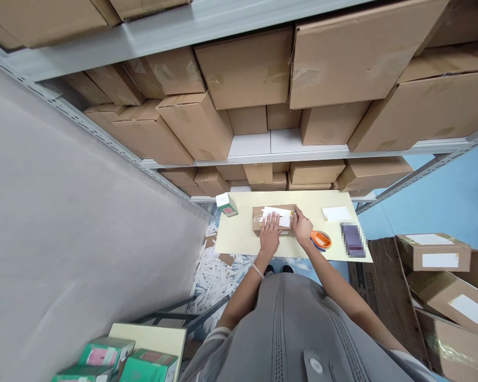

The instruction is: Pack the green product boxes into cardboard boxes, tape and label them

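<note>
A small brown cardboard box (256,226) lies on the pale yellow table (239,239), a white label (283,216) and clear tape on its top. My left hand (270,233) rests flat on the label, fingers stretched out and slightly spread. At the box's right end, my right hand (301,226) grips the edge with bent fingers by the label's corner; its fingertips are partly hidden. Beside my right wrist is an orange loop-shaped object with a blue edge (321,241).
On the table are a small white-and-green carton (227,205), a white sheet (336,214) and a blurred dark item (352,240). Shelves with brown boxes (247,69) stand ahead. Labelled boxes (434,252) are stacked right; paper strips (213,273) litter the floor, and green cartons (103,353) sit lower left.
</note>
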`<state>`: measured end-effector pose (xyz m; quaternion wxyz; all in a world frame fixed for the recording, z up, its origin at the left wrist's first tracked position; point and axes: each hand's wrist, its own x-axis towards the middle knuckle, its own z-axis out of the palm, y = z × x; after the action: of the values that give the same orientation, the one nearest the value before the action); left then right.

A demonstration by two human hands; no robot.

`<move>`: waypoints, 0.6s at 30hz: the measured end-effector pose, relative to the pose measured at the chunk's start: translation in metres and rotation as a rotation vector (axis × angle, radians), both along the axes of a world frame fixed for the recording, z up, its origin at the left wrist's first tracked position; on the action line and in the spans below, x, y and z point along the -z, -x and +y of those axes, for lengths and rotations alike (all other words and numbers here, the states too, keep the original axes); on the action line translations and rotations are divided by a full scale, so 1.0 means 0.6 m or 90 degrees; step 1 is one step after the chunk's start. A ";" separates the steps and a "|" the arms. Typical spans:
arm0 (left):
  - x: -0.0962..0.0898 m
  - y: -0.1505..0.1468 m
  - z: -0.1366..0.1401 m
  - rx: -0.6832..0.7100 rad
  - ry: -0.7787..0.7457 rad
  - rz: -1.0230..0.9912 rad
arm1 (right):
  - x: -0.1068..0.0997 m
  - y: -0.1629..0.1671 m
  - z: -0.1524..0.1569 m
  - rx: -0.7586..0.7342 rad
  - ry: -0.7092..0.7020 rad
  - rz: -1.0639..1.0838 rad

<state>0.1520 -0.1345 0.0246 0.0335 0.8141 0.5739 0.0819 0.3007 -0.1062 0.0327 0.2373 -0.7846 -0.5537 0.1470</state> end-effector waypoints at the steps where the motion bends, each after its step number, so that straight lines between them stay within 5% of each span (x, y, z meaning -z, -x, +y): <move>1: 0.000 -0.001 0.001 -0.004 0.004 0.003 | -0.002 -0.005 0.001 -0.013 0.001 -0.003; 18: -0.004 -0.016 0.013 -0.010 0.028 0.029 | 0.012 -0.053 0.005 -0.074 0.032 0.060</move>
<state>0.1615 -0.1265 0.0269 0.0375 0.8105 0.5822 0.0512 0.3323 -0.1033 0.0255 0.2344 -0.7492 -0.5824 0.2113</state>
